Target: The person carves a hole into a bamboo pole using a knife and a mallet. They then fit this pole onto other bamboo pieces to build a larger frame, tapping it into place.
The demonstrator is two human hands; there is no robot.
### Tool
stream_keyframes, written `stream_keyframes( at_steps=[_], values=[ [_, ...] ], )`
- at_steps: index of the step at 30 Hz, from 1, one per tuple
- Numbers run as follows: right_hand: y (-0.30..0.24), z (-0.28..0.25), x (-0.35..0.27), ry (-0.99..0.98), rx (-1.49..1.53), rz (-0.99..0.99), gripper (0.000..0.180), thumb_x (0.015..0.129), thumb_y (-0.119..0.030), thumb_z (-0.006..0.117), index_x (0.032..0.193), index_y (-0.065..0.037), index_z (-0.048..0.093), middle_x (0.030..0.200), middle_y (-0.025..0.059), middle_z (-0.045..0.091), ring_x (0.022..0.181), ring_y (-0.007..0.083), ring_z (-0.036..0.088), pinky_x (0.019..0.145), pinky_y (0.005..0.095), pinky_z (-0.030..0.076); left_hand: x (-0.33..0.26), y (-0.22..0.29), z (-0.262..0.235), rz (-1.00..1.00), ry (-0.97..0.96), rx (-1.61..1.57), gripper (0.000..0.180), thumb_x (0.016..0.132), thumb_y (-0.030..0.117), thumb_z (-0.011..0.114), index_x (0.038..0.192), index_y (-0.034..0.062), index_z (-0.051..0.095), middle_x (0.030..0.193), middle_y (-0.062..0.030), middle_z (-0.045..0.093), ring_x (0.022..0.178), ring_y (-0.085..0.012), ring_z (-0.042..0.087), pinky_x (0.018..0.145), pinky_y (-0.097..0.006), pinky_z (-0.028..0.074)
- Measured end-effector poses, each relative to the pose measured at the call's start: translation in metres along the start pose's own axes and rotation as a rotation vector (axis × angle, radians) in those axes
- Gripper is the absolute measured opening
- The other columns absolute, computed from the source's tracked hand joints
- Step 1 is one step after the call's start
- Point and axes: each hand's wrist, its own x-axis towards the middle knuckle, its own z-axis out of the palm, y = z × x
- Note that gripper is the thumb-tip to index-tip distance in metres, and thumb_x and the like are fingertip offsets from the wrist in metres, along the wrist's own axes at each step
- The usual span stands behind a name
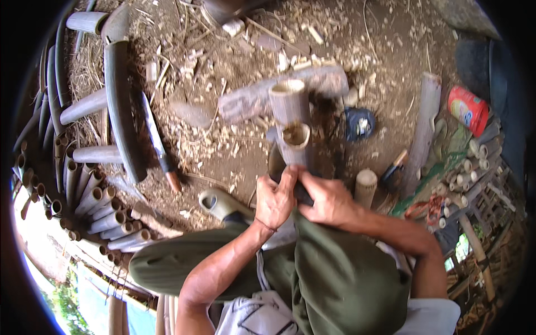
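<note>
A bamboo piece (293,153) with an open, notched hollow points away from me between my knees. Just beyond it rises an open bamboo tube end (288,106); I cannot tell whether the two are one piece. My left hand (275,195) is closed around the near end, thumb laid along the top. My right hand (329,201), slightly blurred, closes on the same end from the other side, its thumb meeting the left one. The palms hide what lies beneath. Behind the tube, a rough log (240,106) lies crosswise on the ground.
A long knife (152,131) lies left beside thick bamboo lengths (120,106). Cut tubes (111,220) are stacked at lower left, more bamboo pieces (474,167) at right. A red packet (468,110), a short bamboo stub (365,187) and a dark-handled tool (395,167) sit rightward. Shavings cover the dirt.
</note>
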Motion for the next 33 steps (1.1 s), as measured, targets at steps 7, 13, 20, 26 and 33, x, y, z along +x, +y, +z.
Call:
stream_keyframes(
  at_steps=[7, 13, 20, 26, 33],
  values=[
    [-0.029, -0.099, 0.032, -0.458, -0.827, -0.055, 0.037, 0.079, -0.016, 0.065, 0.108, 0.007, 0.057, 0.077, 0.019, 0.068, 0.067, 0.0312, 0.07, 0.057, 0.0401, 0.055, 0.028, -0.013, 0.068, -0.33, -0.53, -1.205, 0.049, 0.103, 0.043, 0.042, 0.141, 0.0122, 0.048, 0.104, -0.0003, 0.065, 0.08, -0.0124, 0.06, 0.074, -0.033, 0.049],
    [-0.005, -0.073, 0.035, -0.491, -0.356, 0.244, 0.022, 0.08, -0.013, 0.063, 0.101, -0.005, 0.06, 0.08, 0.0135, 0.071, 0.071, 0.0341, 0.069, 0.064, 0.0442, 0.055, 0.026, -0.011, 0.036, -0.334, -0.283, -0.748, 0.035, 0.101, 0.035, 0.051, 0.106, 0.0034, 0.064, 0.07, -0.0066, 0.062, 0.061, -0.0167, 0.058, 0.058, -0.031, 0.047],
    [0.002, 0.061, 0.025, 0.372, 0.351, 0.186, 0.053, 0.078, -0.016, 0.07, 0.123, 0.003, 0.049, 0.083, 0.0297, 0.065, 0.078, 0.0462, 0.066, 0.067, 0.0494, 0.054, 0.054, 0.006, -0.031, 0.56, -0.192, 1.009, 0.019, 0.086, 0.019, 0.055, 0.086, 0.0032, 0.066, 0.063, -0.0229, 0.06, 0.06, -0.0405, 0.065, 0.057, -0.046, 0.055],
    [0.015, 0.005, -0.002, 0.185, -0.022, 0.234, 0.052, 0.079, -0.013, 0.065, 0.128, -0.003, 0.05, 0.097, 0.0271, 0.066, 0.087, 0.0423, 0.066, 0.072, 0.048, 0.055, 0.048, 0.005, 0.013, 0.08, -0.199, 0.338, 0.036, 0.092, 0.026, 0.05, 0.081, -0.0053, 0.064, 0.072, -0.0317, 0.063, 0.072, -0.0396, 0.068, 0.066, -0.048, 0.052],
    [-0.008, -0.089, 0.047, -0.179, -0.534, 0.048, 0.029, 0.078, -0.01, 0.063, 0.105, -0.003, 0.058, 0.071, 0.0171, 0.068, 0.063, 0.0371, 0.068, 0.058, 0.0467, 0.055, 0.038, 0.027, 0.051, 0.008, -0.045, -0.377, 0.033, 0.098, 0.022, 0.045, 0.085, -0.0028, 0.064, 0.06, -0.0118, 0.061, 0.053, -0.0197, 0.059, 0.048, -0.034, 0.046]
  ],
)
